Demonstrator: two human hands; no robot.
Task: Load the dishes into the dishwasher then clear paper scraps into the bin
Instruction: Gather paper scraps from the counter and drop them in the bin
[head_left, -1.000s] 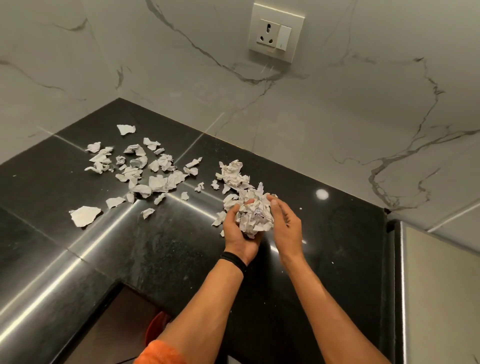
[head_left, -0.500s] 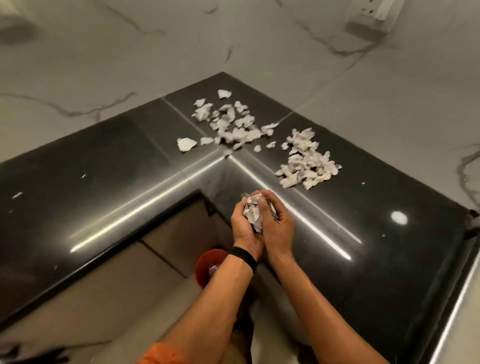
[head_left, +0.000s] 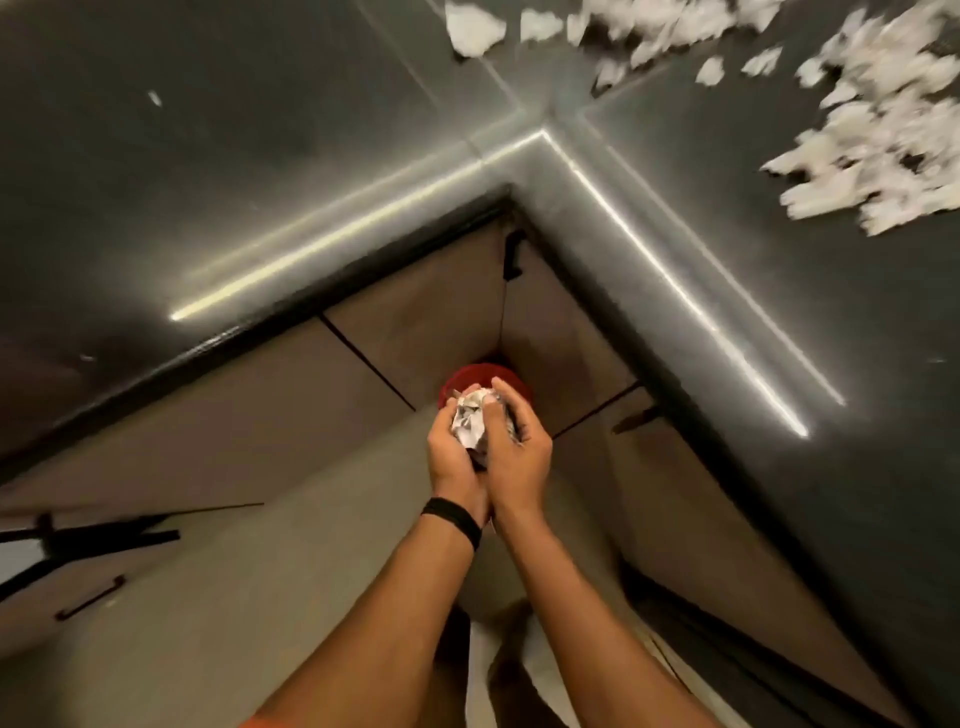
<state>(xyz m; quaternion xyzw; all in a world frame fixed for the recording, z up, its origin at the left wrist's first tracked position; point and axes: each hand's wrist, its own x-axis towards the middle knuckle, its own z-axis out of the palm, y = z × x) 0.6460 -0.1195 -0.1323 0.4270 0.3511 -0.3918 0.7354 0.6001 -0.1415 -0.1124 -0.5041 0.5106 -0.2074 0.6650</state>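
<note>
White crumpled paper wad (head_left: 470, 423) sits squeezed between both hands, left hand (head_left: 453, 457) and right hand (head_left: 514, 457) cupped tight around it, right over the red bin (head_left: 483, 376) down in the cabinet corner. More scraps (head_left: 872, 150) lie up on the black counter (head_left: 260, 130).

That surface (head_left: 260, 130) is dark polished stone, super glossy, throwing back long streaks of light along its rounded edge. The paper scraps (head_left: 878, 135) on it look matt white with ragged torn edges, though they're pretty blurred. The wad of paper (head_left: 470, 422) between both hands is crumpled and creased, greyish white. The bin (head_left: 480, 376) looks like smooth red plastic. The cabinet fronts (head_left: 249, 410) are flat matt brown, no sheen. The wristband (head_left: 453, 519) is matt black, could be rubber or cloth, can't tell.
</note>
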